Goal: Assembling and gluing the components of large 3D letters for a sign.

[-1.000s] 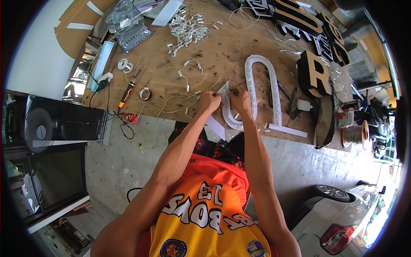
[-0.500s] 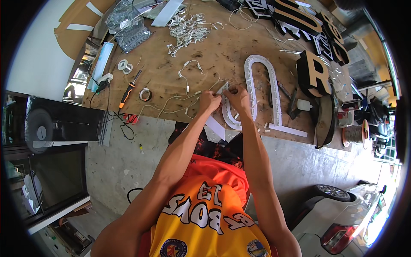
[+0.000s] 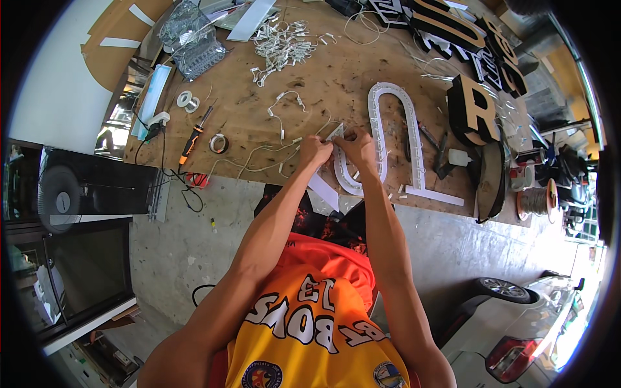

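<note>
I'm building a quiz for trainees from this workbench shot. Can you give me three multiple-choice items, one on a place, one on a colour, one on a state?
1. Where does the orange-handled tool lie?
A. On the table left of the hands
B. Inside the white letter frame
C. On the floor

2. What colour is the long looped letter frame on the wooden table?
A. Black
B. White
C. Red

3. What are the two hands doing?
A. Hanging off the table
B. One holds the orange-handled tool
C. Both meet at the frame's near end

Answers:
1 A, it lies near a tape roll, well left of the left hand.
2 B, its rim shows white against the brown board.
3 C, left hand and right hand pinch a small white piece there.
</note>
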Demonstrator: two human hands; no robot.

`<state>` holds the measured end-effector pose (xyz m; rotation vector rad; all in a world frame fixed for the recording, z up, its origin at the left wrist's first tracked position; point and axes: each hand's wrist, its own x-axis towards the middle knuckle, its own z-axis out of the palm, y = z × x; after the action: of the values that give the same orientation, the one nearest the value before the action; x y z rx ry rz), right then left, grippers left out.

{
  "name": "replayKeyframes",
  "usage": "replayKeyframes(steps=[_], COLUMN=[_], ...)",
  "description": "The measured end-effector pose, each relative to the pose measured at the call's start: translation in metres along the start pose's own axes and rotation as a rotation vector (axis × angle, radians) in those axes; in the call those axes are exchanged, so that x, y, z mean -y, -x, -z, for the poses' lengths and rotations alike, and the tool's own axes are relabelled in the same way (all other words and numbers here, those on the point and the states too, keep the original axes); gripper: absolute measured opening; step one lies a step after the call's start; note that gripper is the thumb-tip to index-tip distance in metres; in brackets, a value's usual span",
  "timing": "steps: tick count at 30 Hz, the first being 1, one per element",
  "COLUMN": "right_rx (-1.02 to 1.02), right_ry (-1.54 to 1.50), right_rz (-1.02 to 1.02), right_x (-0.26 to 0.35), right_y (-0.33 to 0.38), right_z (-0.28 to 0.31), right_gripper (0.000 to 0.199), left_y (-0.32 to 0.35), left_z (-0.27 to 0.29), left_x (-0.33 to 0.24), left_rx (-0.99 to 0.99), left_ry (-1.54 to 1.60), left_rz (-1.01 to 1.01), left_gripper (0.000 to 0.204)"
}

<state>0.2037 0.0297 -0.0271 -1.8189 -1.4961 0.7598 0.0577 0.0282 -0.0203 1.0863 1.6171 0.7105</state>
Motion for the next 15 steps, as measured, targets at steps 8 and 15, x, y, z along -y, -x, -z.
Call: replayKeyframes(steps=[8,15], right_rx=[-0.053,-0.044], right_ry=[0.152,0.083], right_rz=[0.022,0.038], right_x=[0.014,0.016], right_y=[0.007,0.034], right_z=[0.002,0.006], right_gripper=[0.039,0.04], left_y=[0.006,0.048], left_z=[0.048,0.078], left_x=[0.003,0.021], left_rx=[0.444,0.392], left_ry=[-0.132,-0.035], left_rz=[0.11,-0.115], left_gripper=[0.028,0.026])
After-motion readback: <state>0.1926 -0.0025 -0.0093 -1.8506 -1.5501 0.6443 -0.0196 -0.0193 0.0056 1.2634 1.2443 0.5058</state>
